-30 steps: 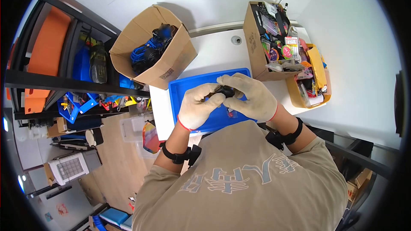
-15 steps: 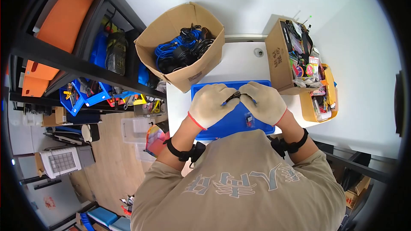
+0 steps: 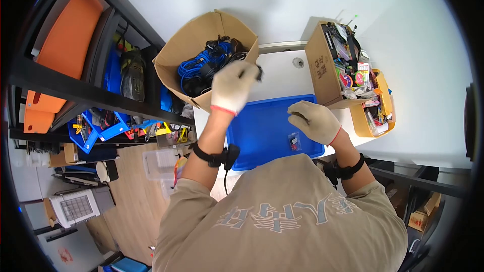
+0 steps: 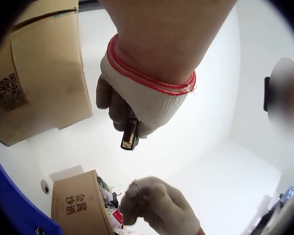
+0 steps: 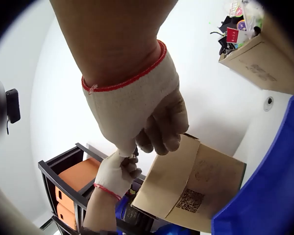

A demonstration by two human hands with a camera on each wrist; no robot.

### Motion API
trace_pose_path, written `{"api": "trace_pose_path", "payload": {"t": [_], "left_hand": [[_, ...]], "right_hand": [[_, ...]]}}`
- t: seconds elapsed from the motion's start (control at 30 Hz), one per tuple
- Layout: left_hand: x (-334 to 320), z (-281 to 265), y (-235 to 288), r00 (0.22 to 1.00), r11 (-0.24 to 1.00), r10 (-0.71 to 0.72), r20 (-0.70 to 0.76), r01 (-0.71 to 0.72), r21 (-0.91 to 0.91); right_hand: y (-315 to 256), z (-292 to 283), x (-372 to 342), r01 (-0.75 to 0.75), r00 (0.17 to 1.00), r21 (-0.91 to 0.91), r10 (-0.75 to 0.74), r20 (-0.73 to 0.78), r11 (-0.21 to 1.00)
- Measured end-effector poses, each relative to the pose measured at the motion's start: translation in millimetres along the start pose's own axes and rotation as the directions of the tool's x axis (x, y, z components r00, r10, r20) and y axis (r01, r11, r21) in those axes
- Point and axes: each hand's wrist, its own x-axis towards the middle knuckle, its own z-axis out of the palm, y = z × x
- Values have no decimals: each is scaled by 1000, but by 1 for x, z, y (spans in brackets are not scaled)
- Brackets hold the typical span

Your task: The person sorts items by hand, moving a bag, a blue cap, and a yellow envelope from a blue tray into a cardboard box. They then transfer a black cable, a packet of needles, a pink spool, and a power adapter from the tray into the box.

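Observation:
My gloved left hand (image 3: 233,86) is raised by the near right side of the cardboard box of cables (image 3: 169,53). It pinches a small black connector (image 4: 130,135) with a gold-coloured metal end, which sticks out past the fingers. In the head view, the same dark connector (image 3: 259,73) is blurred beside the fingertips. Over the right part of the blue tray (image 3: 252,136), my gloved right hand (image 3: 316,122) hovers with loosely curled fingers and nothing held. A small clear packet (image 3: 294,141) with something red inside lies in the tray, just below that hand.
Blue and black cables (image 3: 204,63) fill the left box. At the right stand a carton of mixed small goods (image 3: 322,73) and a yellow bin (image 3: 360,121). A black shelf frame (image 3: 75,93) with orange panels borders the left side. The white table (image 3: 277,78) shows behind the tray.
Both hands were together over the tray on the black connector. The right hand has let go and stays over the tray; the left has carried the connector forward and left toward the cable box.

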Motion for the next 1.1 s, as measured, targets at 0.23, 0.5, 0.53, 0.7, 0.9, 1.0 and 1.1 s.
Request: {"api": "trace_pose_path", "payload": {"t": [0.23, 0.5, 0.53, 0.7, 0.9, 1.0, 1.1], "left_hand": [[93, 26, -68, 982, 825, -189, 5, 156, 543], [65, 27, -63, 998, 940, 32, -61, -9, 340], [62, 27, -61, 996, 942, 78, -44, -60, 330], [46, 31, -54, 966, 917, 242, -89, -197, 347], [-30, 41, -58, 956, 958, 263, 131, -274, 81], [-68, 50, -60, 956, 972, 178, 233, -207, 108], [-93, 58, -66, 943, 995, 70, 325, -89, 43]], "right_hand": [[6, -6, -28, -128, 992, 12, 129, -19, 992], [74, 10, -74, -346, 937, -79, 349, 19, 935], [86, 15, -80, -391, 915, -123, 400, 52, 912], [145, 60, -91, -510, 795, -224, 554, 245, 831], [179, 129, -102, -353, 818, -350, 468, 335, 867], [186, 142, -93, -279, 849, -361, 404, 340, 890], [186, 150, -79, -271, 809, -363, 416, 415, 891]]}}
